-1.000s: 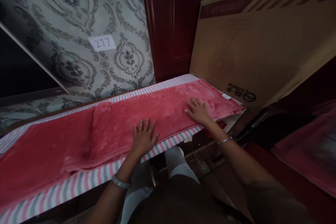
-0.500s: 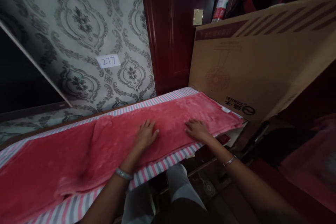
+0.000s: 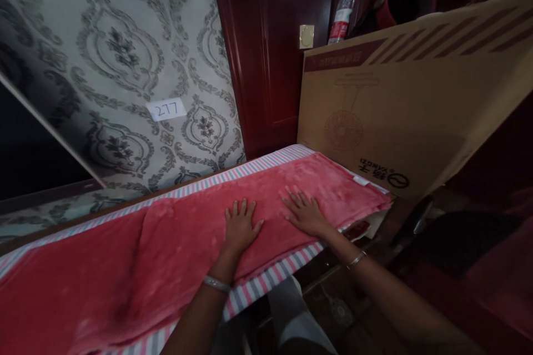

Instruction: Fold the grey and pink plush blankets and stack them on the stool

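The long, folded rose-red plush blanket lies across your view, from 8 o'clock to between 3 and 4 o'clock. Your left hand rests on it palm down at about 7 o'clock, fingers spread wide, thumb pointing toward your other hand, and grips nothing. Your right hand also rests on the plush, between 4 and 5 o'clock, its fingers fanned toward 11 o'clock and likewise pinching nothing. The two hands are apart, with bare pile between them.

You wear a broad silvery bracelet on your left wrist and a thin silvery bangle on your right. Toward 8 o'clock a dark crease crosses the fabric where one layer overlaps another. A small white fabric tag sits near the far end at 3 o'clock.

Beneath the plush, the pink, grey and white striped cloth shows along both long edges. Your pale trouser leg is below at 6 o'clock.

Farther out, a white paper slip marked 277 is on the grey-and-white damask-patterned wall at 10 o'clock. A glossy dark red wooden panel stands at 12 o'clock. The big brown printed cardboard box fills 2 to 3 o'clock, and a clear plastic bottle with a red cap shows above its edge at 1 o'clock.
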Demonstrator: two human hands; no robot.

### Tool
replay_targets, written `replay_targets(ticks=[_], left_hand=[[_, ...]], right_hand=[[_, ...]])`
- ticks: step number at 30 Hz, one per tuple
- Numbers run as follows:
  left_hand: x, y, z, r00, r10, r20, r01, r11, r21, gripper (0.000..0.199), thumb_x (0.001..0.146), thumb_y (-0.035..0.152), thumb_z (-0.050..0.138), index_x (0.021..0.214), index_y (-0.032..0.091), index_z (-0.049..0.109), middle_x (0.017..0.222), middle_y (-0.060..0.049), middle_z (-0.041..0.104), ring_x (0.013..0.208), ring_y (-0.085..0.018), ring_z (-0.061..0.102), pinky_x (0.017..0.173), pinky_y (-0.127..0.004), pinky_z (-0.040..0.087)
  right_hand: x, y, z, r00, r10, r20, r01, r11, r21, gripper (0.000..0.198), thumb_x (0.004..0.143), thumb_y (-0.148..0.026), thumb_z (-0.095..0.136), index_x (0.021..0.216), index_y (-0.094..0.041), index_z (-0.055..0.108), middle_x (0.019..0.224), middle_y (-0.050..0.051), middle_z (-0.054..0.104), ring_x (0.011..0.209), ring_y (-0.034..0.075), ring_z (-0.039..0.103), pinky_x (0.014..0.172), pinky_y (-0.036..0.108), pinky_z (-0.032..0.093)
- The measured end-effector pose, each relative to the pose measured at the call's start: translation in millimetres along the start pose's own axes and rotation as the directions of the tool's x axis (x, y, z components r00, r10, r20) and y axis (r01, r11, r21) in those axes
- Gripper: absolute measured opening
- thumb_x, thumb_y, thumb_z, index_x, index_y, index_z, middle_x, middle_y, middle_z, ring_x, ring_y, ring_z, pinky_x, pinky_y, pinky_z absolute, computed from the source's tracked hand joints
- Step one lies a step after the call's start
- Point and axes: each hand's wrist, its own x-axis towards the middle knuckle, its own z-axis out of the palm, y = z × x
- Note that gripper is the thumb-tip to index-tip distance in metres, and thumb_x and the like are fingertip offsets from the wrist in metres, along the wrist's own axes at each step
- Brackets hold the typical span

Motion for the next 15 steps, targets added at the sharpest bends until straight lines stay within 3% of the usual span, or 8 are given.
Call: replay_targets(ticks=[8,15], left_hand=[[2,-3,7,0.999,0.011,-0.033,-0.011,1.000,0.004,0.064,0.095,0.055,0.043,0.150,0.024,0.045,0.159,-0.013,0.039,0.146,-0.040,0.032,0.114,-0.062,0.027],[-1,-4,5,0.998,0.006,-0.055,-0.008,1.000,-0.030,0.061,0.095,0.051,0.045,0.148,0.022,0.048,0.156,-0.014,0.043,0.144,-0.040,0.035,0.114,-0.063,0.027]], right_hand=[[-44,1,-9,0.997,-0.013,0.080,0.011,1.000,0.023,0.060,0.098,-0.055,0.037,0.155,-0.035,0.034,0.165,0.006,0.022,0.151,0.038,0.017,0.114,0.070,0.017],[-81,0,-4,0.998,-0.029,0.052,0.023,0.995,0.102,0.061,0.097,-0.060,0.039,0.153,-0.035,0.040,0.163,0.004,0.028,0.151,0.036,0.018,0.117,0.067,0.016]])
